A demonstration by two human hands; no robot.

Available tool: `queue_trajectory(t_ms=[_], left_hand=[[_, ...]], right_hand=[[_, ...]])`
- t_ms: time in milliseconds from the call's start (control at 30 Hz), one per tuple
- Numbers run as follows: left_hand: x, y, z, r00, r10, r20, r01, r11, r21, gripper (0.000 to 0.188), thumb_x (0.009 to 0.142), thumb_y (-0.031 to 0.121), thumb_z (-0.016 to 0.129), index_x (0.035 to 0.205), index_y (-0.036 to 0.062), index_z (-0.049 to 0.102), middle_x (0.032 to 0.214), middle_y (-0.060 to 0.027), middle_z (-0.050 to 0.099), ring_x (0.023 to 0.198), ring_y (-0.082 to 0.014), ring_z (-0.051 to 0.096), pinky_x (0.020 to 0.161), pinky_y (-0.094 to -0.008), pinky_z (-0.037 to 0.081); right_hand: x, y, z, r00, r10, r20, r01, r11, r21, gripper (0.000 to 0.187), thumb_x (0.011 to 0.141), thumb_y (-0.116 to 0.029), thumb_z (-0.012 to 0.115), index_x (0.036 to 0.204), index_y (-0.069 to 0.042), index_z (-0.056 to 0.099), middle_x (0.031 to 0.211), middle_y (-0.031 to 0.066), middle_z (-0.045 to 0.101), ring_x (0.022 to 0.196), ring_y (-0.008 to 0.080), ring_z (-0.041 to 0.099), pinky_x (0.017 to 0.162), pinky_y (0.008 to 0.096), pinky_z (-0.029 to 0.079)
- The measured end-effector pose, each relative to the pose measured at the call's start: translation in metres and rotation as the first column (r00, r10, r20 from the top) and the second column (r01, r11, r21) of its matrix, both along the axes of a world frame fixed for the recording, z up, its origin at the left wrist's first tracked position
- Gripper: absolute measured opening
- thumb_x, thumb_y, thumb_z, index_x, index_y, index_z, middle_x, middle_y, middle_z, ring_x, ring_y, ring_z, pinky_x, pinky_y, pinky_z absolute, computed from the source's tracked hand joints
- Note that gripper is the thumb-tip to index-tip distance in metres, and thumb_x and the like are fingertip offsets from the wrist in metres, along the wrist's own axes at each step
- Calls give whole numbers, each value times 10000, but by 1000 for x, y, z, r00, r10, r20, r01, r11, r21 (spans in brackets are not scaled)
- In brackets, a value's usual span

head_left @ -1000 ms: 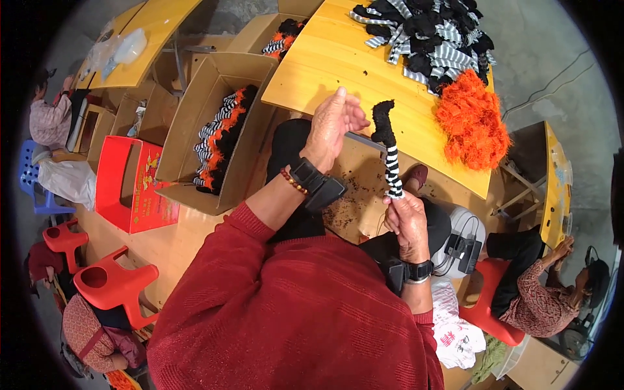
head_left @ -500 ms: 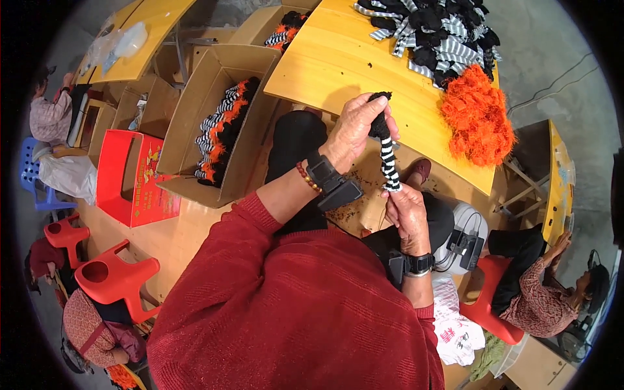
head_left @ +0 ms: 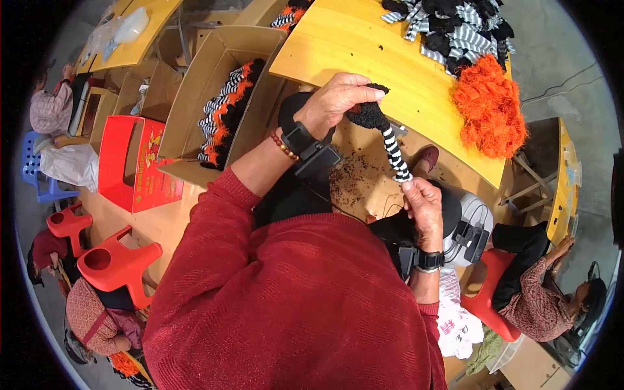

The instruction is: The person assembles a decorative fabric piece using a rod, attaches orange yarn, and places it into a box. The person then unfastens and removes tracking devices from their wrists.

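Near the edge of the yellow tabletop (head_left: 364,49), your left grip (head_left: 333,104) holds the black end and your right grip (head_left: 425,204) pinches the striped tip of a knitted tube (head_left: 392,149) — likely light, soft, stretchy, best held by both ends.

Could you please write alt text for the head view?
A person's left hand holds the black end of a striped knitted piece, the right hand its other end. Beyond is a yellow table with fluffy orange material.
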State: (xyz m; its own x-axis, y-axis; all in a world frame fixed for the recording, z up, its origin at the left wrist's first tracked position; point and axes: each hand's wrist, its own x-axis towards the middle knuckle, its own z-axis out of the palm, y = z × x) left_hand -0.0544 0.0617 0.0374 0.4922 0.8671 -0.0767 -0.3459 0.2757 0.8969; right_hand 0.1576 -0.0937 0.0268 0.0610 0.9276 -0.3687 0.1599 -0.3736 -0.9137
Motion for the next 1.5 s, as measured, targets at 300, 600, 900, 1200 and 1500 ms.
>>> queue_trajectory(t_ms=[300, 600, 900, 1200, 1500], left_hand=[[-7, 0, -6, 994, -100, 39, 102, 991, -82, 162, 793, 166, 611, 820, 6, 611, 678, -3, 559, 551, -45, 498, 497, -158, 385], [-24, 5, -8, 990, 136, -42, -128, 979, 157, 295, 803, 85, 523, 1094, 35, 538, 948, -53, 589, 823, -123, 568, 737, -242, 471], [-3, -13, 8, 990, -24, -139, 68, 944, 323, 186, 836, 130, 517, 961, 24, 604, 896, -15, 605, 880, -97, 540, 847, -245, 402], [45, -24, -2, 976, 90, 197, -65, 989, -129, 219, 858, 267, 542, 846, 49, 562, 688, -18, 567, 474, -83, 529, 371, -189, 429], [40, -24, 5, 980, 85, 182, -47, 978, -205, 224, 853, 281, 553, 868, 57, 549, 705, 4, 558, 525, -66, 528, 403, -190, 424]], right_hand=[[9, 6, 15, 966, 221, 130, -240, 959, 154, 214, 827, -179, 602, 706, -4, 588, 564, -47, 444, 535, 42, 377, 488, 204, 325], [9, -2, 9, 967, 27, -252, -28, 1000, 0, 286, 854, -273, 556, 706, -34, 607, 477, -40, 417, 404, 34, 317, 377, 194, 229], [6, -8, -2, 932, 33, -360, -38, 999, -8, 288, 864, -267, 541, 718, -26, 602, 458, -36, 409, 367, 32, 297, 350, 191, 215], [-25, 12, -4, 880, -98, -464, 117, 993, 12, 247, 876, -222, 532, 753, -21, 606, 479, -37, 425, 373, 27, 304, 343, 179, 216], [-26, 19, 1, 896, -74, -438, 90, 996, 15, 253, 869, -245, 542, 747, -32, 603, 483, -43, 424, 378, 24, 303, 345, 176, 204]])
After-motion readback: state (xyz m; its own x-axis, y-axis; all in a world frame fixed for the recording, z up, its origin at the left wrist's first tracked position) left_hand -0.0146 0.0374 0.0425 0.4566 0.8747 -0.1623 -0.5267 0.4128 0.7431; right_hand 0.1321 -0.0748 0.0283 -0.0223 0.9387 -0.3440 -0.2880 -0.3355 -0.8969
